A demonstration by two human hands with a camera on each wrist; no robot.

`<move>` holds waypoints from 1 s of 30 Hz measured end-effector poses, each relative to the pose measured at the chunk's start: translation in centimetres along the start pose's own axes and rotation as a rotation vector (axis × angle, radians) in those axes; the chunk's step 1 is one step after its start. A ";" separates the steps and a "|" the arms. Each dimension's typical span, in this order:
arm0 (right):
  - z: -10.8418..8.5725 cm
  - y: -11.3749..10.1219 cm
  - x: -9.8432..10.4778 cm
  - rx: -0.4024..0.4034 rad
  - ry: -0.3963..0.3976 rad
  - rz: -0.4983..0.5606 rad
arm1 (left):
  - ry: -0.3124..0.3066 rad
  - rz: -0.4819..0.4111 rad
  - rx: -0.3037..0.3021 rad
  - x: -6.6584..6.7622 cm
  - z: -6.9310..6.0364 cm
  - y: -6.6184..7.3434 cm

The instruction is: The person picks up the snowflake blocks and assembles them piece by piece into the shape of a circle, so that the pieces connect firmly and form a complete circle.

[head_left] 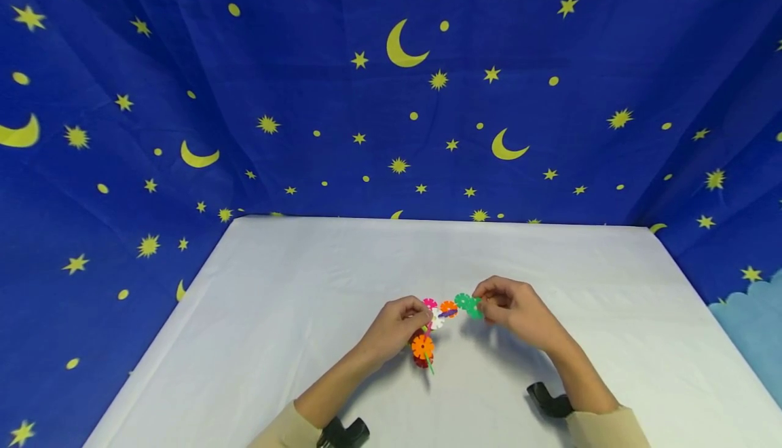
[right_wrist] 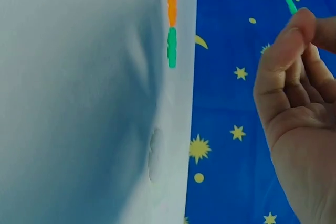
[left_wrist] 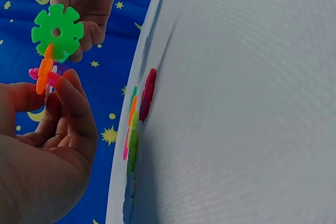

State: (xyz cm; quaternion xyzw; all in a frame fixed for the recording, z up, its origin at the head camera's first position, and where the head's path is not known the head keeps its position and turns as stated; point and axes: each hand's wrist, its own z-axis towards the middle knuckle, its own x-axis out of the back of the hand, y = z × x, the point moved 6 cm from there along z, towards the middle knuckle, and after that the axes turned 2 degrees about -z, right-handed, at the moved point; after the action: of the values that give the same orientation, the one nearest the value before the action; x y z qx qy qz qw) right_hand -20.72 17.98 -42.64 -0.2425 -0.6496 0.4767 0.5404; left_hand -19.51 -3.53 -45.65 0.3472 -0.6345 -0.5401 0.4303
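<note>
My left hand pinches a small cluster of notched plastic discs above the table. Its orange disc is slotted to a light-green disc, which faces the left wrist camera. A pink disc sits at the fingertips, with a purple disc close by. With thumb and forefinger, my right hand pinches a green disc, mostly hidden by the fingers in the head view. Whether this green disc touches the cluster, I cannot tell.
More discs lie flat on the white table under and behind the hands, including a dark red disc, a blue disc and an orange disc. A blue star-patterned cloth hangs around the table.
</note>
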 end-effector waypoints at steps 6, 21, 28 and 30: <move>0.2 -0.1 -0.7 0.005 0.007 0.067 | 0.005 -0.008 -0.001 0.0 0.0 0.0; 0.3 -0.2 -1.4 -0.001 0.005 0.090 | 0.002 0.024 -0.008 0.1 0.0 0.0; 0.3 -0.2 -1.4 -0.009 0.001 0.084 | -0.007 0.037 -0.030 0.1 0.1 -0.1; 0.3 -0.2 -1.4 -0.009 0.000 0.084 | -0.008 0.043 -0.034 0.1 0.1 -0.1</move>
State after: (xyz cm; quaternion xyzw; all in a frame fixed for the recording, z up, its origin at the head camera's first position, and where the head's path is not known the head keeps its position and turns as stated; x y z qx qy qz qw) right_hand -20.51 16.61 -43.11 -0.2718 -0.6410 0.4962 0.5186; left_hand -19.69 -3.59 -45.72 0.3239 -0.6343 -0.5428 0.4450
